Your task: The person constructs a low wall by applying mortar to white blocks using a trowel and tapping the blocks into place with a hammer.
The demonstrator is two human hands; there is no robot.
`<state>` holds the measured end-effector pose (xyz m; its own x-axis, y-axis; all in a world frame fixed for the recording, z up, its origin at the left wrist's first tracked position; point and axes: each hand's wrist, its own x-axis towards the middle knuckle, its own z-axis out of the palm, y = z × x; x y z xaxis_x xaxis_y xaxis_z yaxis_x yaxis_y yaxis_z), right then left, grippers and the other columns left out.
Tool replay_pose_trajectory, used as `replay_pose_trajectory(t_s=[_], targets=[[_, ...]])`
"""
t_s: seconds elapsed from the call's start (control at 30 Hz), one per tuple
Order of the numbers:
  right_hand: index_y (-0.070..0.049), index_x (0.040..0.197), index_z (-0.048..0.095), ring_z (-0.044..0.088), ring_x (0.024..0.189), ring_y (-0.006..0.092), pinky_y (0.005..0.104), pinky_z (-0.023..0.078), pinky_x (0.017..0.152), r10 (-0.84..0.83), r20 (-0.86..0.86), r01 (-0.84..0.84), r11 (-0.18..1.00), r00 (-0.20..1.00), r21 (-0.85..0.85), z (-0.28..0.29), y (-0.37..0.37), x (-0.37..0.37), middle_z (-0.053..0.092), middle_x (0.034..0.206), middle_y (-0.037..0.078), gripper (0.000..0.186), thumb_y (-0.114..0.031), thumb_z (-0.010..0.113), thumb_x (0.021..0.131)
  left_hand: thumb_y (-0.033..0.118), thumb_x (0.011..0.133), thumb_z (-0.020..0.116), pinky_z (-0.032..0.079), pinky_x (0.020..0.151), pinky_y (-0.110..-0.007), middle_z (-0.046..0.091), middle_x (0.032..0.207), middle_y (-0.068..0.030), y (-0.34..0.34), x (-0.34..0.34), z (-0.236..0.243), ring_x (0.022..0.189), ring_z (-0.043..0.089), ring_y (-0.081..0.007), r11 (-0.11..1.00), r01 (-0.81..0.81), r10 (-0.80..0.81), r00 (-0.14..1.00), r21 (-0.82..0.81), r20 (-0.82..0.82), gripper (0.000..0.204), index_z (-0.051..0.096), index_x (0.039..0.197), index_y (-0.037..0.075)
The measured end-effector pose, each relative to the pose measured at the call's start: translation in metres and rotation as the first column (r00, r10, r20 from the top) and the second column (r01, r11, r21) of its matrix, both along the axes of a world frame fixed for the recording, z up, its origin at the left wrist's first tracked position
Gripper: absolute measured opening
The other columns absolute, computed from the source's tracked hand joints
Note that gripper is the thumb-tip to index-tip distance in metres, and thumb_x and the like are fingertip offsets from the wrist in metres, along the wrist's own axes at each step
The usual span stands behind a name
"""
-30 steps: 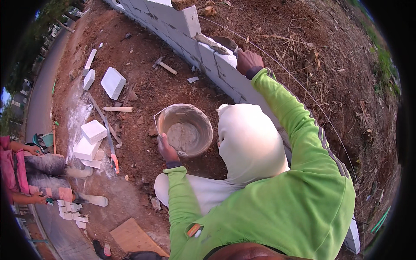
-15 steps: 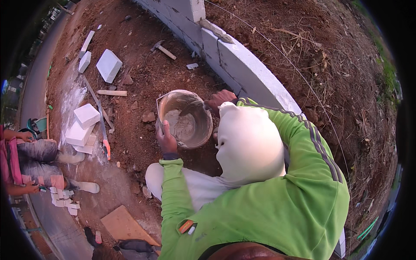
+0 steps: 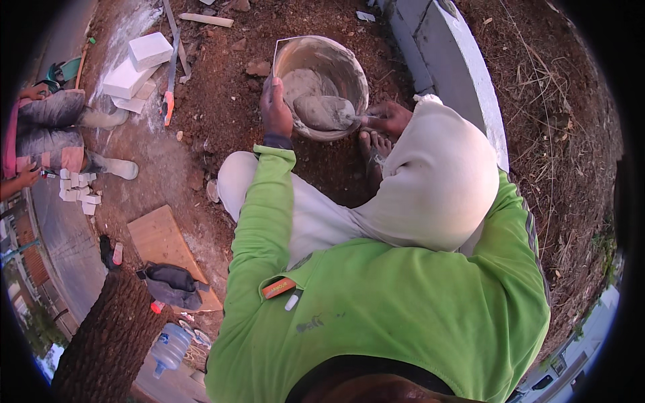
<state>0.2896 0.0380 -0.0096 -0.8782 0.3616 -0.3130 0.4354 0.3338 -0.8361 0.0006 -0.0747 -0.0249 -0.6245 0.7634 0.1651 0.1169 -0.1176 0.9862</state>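
Bucket (image 3: 352,70), knee (image 3: 447,144) near, handsaw (image 3: 168,106) beside white blocks (image 3: 125,79)

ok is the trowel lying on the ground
No, the right hand holds the trowel with its blade inside the bucket.

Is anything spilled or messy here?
Yes: white powder is scattered over the brown dirt near the white blocks. It looks odd because it's so pale; maybe it's block dust. I can't see any spill around the bucket by the left hand.
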Motion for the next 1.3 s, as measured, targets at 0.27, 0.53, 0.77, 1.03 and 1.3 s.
replay_pose_trajectory(t_s=[0.27,0.53,0.77,1.03,1.3], targets=[[-0.005,0.117,0.071,0.069,0.09,0.0184,0.037,0.053,0.081,-0.204,-0.098,0.149,0.905,0.974,-0.399,0.036,-0.025,-0.002,0.074,0.1,0.012,0.038,-0.037,0.062,0.1,0.031,0.111,0.042,0.042,0.108,-0.035,0.064,0.129,-0.0189,-0.002,-0.002,-0.009,0.12,0.059,-0.0245,1.0,-0.01,0.007,0.995,-0.027,-0.095,0.049,0.059,0.13,-0.01],[-0.004,0.116,0.069,0.068,0.094,0.0163,0.0353,0.054,0.078,-0.475,-0.198,0.277,0.75,0.857,-0.6,0.075,-0.015,0.025,0.071,0.098,0.009,0.043,-0.043,0.059,0.103,0.032,0.111,0.043,0.042,0.105,-0.036,0.064,0.126,-0.0168,-0.003,0.003,0.0,0.116,0.058,-0.0232,1.0,0.027,-0.025,0.989,-0.008,0.148,0.048,0.06,0.13,-0.008],[-0.004,0.122,0.069,0.067,0.083,0.0172,0.0361,0.054,0.072,-0.812,-0.1,0.751,0.572,0.575,-0.331,0.117,0.05,0.085,0.072,0.1,0.008,0.046,-0.044,0.056,0.104,0.034,0.109,0.046,0.041,0.107,-0.04,0.063,0.132,-0.0222,-0.001,-0.003,0.0,0.121,0.059,-0.0301,0.997,0.042,-0.036,0.995,-0.065,0.091,0.051,0.059,0.133,-0.009],[-0.001,0.108,0.074,0.074,0.097,0.0395,0.0489,0.058,0.087,-0.877,0.096,0.475,0.343,0.471,0.81,0.189,0.1,0.108,0.075,0.105,0.022,0.035,-0.024,0.052,0.094,0.034,0.107,0.049,0.042,0.105,-0.04,0.065,0.128,-0.0211,0.004,0.0,0.008,0.117,0.06,-0.0305,0.995,0.061,-0.056,0.996,-0.08,0.067,0.05,0.061,0.133,-0.008],[-0.004,0.093,0.076,0.075,0.082,0.0362,0.0481,0.059,0.073,-0.863,0.15,0.321,0.333,0.482,0.887,0.185,0.078,0.118,0.075,0.091,0.02,0.024,-0.021,0.058,0.093,0.035,0.107,0.051,0.042,0.105,-0.04,0.064,0.129,-0.0208,0.004,-0.006,0.001,0.118,0.06,-0.029,0.995,0.096,-0.093,0.993,-0.04,0.078,0.052,0.06,0.134,-0.008]])
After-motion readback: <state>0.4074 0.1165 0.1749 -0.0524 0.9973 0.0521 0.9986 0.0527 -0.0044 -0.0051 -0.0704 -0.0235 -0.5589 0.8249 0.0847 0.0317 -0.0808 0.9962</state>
